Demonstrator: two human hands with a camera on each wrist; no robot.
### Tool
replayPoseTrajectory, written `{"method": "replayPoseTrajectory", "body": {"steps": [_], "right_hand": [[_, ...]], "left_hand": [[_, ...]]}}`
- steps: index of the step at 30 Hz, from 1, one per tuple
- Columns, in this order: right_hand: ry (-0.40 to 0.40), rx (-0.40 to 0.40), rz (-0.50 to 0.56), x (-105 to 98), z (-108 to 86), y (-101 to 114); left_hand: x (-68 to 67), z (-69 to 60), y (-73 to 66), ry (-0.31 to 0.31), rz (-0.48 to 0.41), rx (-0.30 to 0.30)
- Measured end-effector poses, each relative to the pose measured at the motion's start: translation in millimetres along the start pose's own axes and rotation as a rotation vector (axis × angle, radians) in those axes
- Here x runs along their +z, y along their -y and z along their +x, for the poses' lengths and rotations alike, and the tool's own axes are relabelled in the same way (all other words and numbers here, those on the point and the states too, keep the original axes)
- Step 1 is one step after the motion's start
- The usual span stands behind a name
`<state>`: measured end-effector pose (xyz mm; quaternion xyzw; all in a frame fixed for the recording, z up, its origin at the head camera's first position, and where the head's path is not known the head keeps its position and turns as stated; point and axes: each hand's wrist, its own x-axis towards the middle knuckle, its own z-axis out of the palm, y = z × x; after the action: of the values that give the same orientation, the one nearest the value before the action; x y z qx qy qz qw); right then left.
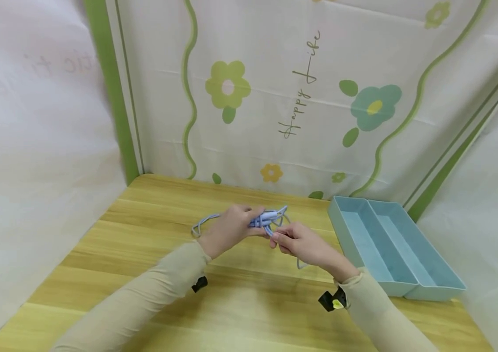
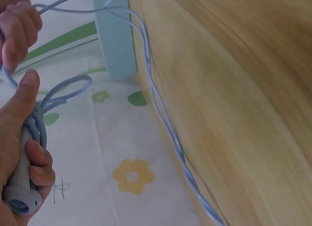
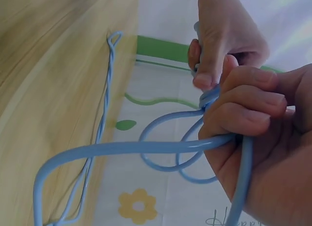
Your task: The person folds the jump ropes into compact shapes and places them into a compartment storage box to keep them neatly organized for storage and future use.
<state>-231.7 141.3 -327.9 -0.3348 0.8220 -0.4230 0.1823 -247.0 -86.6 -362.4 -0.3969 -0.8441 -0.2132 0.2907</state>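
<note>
In the head view, the left hand (image 1: 230, 226) grips a blue handle (image 1: 269, 217) with blue cord wound around it. Beside it the right hand (image 1: 303, 243) pinches part of the cord, its fingers curled. The left wrist view shows the grey-blue handle (image 2: 19, 174) in the left hand (image 2: 19, 138), thumb along the wound cord, with a small loop standing out. Cord (image 3: 126, 148) passes through the curled fingers of the right hand (image 3: 258, 113) in the right wrist view. A twisted length of cord (image 3: 108, 84) lies on the wooden surface.
A light blue tray (image 1: 389, 282) with two long compartments stands at the right of the wooden table (image 1: 134, 220). Behind the table hangs a white curtain (image 1: 262, 127) printed with flowers; more white sheeting hangs at both sides.
</note>
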Motion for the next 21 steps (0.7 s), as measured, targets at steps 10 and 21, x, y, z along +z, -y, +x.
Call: {"method": "replayPoseTrajectory", "body": {"steps": [10,21], "right_hand": [[-0.028,-0.003,0.020,4.5,1.2,-0.2],[-0.096,-0.087,-0.199,-3.7,-0.5,-3.8]], "left_hand": [[12.7,-3.0,-8.2,0.062,0.044,-0.053],[9.9,-8.5,-2.3,0.143,-0.021,-0.025]]}}
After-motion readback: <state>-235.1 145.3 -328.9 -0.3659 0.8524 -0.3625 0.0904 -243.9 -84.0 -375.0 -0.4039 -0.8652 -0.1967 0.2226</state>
